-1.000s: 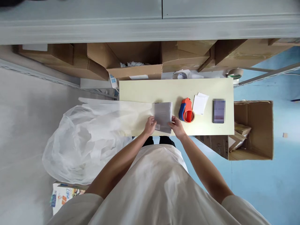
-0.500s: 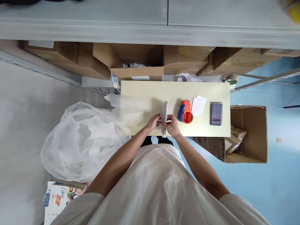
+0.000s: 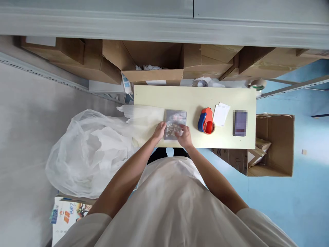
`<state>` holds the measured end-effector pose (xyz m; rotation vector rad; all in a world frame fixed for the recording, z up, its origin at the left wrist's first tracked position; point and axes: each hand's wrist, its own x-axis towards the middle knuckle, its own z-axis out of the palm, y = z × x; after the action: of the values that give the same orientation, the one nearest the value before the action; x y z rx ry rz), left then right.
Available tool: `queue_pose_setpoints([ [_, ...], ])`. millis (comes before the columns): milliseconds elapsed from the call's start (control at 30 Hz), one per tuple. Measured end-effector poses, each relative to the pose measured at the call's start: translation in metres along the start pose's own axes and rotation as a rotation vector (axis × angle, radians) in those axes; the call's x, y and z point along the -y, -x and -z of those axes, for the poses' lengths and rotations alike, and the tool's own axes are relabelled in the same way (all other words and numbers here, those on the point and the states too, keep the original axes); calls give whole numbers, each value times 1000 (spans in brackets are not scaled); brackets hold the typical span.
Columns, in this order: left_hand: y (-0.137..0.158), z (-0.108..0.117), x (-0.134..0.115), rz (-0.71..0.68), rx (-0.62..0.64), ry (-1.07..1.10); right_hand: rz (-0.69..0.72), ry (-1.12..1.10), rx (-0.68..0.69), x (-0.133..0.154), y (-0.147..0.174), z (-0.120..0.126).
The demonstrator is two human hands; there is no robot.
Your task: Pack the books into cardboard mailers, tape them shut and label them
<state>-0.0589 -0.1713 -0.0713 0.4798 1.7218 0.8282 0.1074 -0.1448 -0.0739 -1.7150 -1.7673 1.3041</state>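
A flat grey rectangular packet with a patch of pale squares lies on the cream table, a shiny clear film seemingly over it; I cannot make out what is inside. My left hand grips its left edge, fingers closed. Across its lower right side, my right hand has its bent fingers on the surface and edge. White translucent wrapping sheet lies left of the packet. An orange and blue tape dispenser with a tape roll stands to the right.
White cards and a phone-like device with a blurred screen lie on the table's right. A large bag of white wrapping bulges at the left. An open carton stands on the right; boxes line the shelf behind.
The packet was held upright, edge-on to me; now it lies flat with its broad face up. My left hand moved slightly left onto its edge. The view shifted a little.
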Motion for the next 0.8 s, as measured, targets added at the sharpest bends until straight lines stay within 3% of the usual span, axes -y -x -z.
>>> queue_pose_setpoints([
  [67,3,2,2,-12,-11,-93,-82,4,-69,-19,3,14],
  [167,8,7,5,-26,6,-207,-250,-116,-14,-33,2,19],
  [367,11,5,15,8,81,-215,-437,-461,58,-17,-8,16],
  [533,17,-24,14,37,150,-37,-359,-596,66,-4,1,44],
  [700,28,-61,-4,82,271,137,-213,-413,-42,13,12,66],
  [800,35,-59,-20,-2,226,162,-126,-308,-10,28,15,59],
])
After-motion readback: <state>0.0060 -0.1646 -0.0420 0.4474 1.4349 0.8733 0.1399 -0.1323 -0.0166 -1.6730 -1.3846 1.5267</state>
